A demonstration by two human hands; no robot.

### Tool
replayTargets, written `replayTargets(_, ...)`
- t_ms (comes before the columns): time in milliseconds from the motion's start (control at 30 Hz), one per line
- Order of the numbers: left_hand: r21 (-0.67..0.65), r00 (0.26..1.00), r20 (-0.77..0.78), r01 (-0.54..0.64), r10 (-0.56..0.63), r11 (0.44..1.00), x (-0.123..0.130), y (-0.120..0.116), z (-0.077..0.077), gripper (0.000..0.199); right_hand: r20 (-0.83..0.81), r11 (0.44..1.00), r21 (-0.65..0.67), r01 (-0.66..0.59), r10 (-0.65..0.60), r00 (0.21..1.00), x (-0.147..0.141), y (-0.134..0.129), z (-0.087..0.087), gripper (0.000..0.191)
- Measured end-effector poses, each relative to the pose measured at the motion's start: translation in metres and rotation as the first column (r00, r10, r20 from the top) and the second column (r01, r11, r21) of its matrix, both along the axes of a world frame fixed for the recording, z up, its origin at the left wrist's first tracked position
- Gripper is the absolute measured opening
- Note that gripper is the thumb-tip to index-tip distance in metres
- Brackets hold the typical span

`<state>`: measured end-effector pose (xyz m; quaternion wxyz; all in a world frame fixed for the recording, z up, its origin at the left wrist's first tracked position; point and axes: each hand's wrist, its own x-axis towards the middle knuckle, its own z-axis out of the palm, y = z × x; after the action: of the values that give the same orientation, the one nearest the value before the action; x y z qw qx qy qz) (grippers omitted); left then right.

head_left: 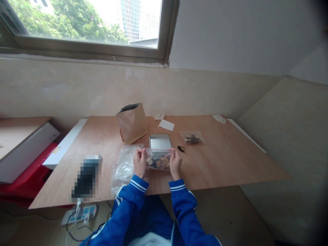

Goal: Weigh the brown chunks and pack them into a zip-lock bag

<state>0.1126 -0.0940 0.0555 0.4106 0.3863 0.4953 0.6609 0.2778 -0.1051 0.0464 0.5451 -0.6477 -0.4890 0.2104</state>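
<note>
A clear plastic zip bag (pixel 159 163) with several brown and tan dried slices inside is stretched between my two hands near the table's front edge. My left hand (pixel 139 162) pinches its upper left corner. Its upper right corner is pinched by my right hand (pixel 175 163). Just behind the bag lies a flat silver scale-like device (pixel 160 140), partly covered by it. Beside my left hand spreads a pile of empty clear plastic bags (pixel 123 167). A small dark dried piece (pixel 181 149) lies to the right of the device.
An open brown paper bag (pixel 132 123) stands at the back left. Another small filled clear bag (pixel 192 138) lies to the right, and a white card (pixel 166 125) behind. A blurred dark phone-like object (pixel 86 178) is at the left edge, above a power strip (pixel 80 214).
</note>
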Motion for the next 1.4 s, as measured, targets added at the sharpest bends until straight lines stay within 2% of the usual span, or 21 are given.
replayTargets(100,-0.005,0.999,0.006,0.040,-0.040,0.999,-0.001,0.005,-0.020,0.037,-0.007,1.000,0.004,0.017,-0.017,1.000,0.008,-0.001,-0.016,0.055)
replayTargets(200,-0.012,0.997,-0.009,0.072,-0.072,0.997,-0.003,0.007,-0.030,0.039,-0.015,0.999,0.036,0.041,-0.040,0.999,0.014,-0.002,-0.026,0.049)
replayTargets(367,-0.029,0.988,-0.041,0.150,-0.151,0.988,-0.002,0.004,-0.037,0.035,-0.150,0.990,0.125,0.064,-0.045,0.988,0.015,0.001,-0.033,0.046)
replayTargets(500,0.004,0.969,-0.081,0.235,-0.234,0.972,0.000,0.003,-0.040,0.034,-0.290,0.992,0.113,0.061,-0.026,0.957,0.016,0.003,-0.036,0.040)
replayTargets(667,0.002,0.979,-0.073,0.190,-0.189,0.982,-0.002,0.004,-0.039,0.034,-0.429,0.998,0.067,0.017,0.013,0.903,0.014,0.004,-0.036,0.041)
replayTargets(767,-0.003,0.982,-0.071,0.175,-0.174,0.985,-0.002,0.004,-0.037,0.035,-0.400,0.998,0.056,0.035,-0.010,0.917,0.013,0.004,-0.032,0.044)
replayTargets(900,-0.017,0.982,-0.087,0.164,-0.165,0.986,-0.003,0.001,-0.034,0.035,-0.268,0.994,0.079,0.076,-0.052,0.962,0.014,0.004,-0.030,0.051)
replayTargets(1133,-0.035,0.981,-0.108,0.160,-0.163,0.986,-0.003,0.000,-0.037,0.035,-0.071,0.985,0.126,0.118,-0.109,0.991,0.016,0.006,-0.040,0.051)
replayTargets(1400,-0.014,0.978,-0.146,0.146,-0.146,0.989,-0.001,-0.002,-0.033,0.032,-0.074,0.980,0.152,0.126,-0.115,0.991,0.017,0.006,-0.040,0.046)
